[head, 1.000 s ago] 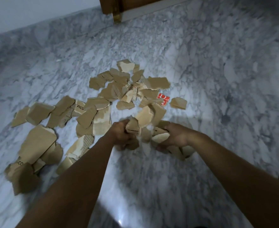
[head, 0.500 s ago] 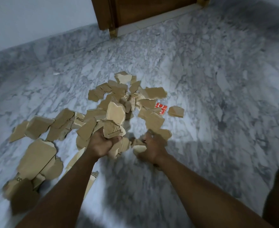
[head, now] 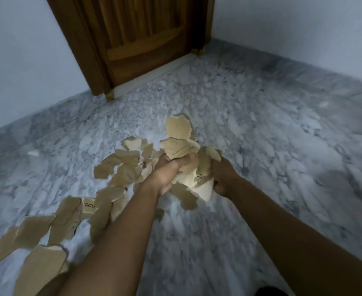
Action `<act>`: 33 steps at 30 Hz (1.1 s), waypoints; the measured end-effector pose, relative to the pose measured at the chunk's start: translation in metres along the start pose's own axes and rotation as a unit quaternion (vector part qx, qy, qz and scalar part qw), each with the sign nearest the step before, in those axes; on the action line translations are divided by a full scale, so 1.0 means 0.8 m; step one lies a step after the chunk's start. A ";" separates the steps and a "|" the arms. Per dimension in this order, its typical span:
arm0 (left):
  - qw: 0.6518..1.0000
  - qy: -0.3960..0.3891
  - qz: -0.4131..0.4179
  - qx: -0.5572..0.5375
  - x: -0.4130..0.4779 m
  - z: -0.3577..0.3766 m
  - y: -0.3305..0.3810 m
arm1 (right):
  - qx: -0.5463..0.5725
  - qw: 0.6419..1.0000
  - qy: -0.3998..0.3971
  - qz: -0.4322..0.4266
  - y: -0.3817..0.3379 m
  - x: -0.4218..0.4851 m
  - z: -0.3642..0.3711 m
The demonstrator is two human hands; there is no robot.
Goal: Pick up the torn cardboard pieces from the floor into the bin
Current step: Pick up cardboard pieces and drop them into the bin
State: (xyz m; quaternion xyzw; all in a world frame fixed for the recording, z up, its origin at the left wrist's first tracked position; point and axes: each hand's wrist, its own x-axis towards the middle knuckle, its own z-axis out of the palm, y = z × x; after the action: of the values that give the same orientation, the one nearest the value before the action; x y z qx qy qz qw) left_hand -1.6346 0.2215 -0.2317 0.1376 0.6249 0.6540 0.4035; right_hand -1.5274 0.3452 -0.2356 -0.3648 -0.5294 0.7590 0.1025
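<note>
A bundle of torn brown cardboard pieces (head: 179, 144) is lifted above the marble floor, squeezed between both hands. My left hand (head: 167, 173) grips its left side and my right hand (head: 223, 175) presses its right side. A pale piece (head: 204, 189) hangs loose at the bundle's bottom. Several more cardboard pieces (head: 64, 218) stay scattered on the floor to the left, one printed "PICO" (head: 89, 207). No bin is in view.
A grey-white marble floor (head: 272, 167) spreads all around. A closed brown wooden door (head: 143, 39) stands ahead, set in pale walls that meet at a corner on the right. A dark shape (head: 269, 291) shows at the bottom edge.
Both hands closed on the pieces and rose from the floor with a bundle. The view tilted up, bringing the door into sight. Several pieces from the pile's middle left the floor.
</note>
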 end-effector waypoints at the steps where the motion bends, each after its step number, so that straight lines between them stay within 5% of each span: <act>1: 1.000 -0.020 0.002 0.005 0.002 0.020 0.014 | 0.010 1.000 0.021 -0.013 -0.021 -0.011 -0.010; 8: 0.981 -0.162 0.080 0.067 0.011 0.232 0.117 | 0.094 0.980 0.150 -0.092 -0.163 -0.100 -0.161; 15: 0.942 -0.286 0.144 0.098 0.014 0.545 0.145 | 0.098 0.950 0.242 -0.169 -0.275 -0.194 -0.435; 24: 0.880 -0.402 0.195 0.161 -0.016 0.944 0.047 | -0.046 0.830 0.507 -0.229 -0.270 -0.313 -0.789; 33: 0.826 -0.412 0.071 0.378 0.005 1.075 -0.035 | -0.046 0.864 0.487 -0.121 -0.221 -0.360 -0.936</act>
State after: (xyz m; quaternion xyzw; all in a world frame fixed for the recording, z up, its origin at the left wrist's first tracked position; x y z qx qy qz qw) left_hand -1.0388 0.8287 -0.1031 0.5801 0.5872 0.2754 0.4927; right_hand -0.8671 0.8091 -0.0818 -0.6254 -0.4861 0.4416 0.4214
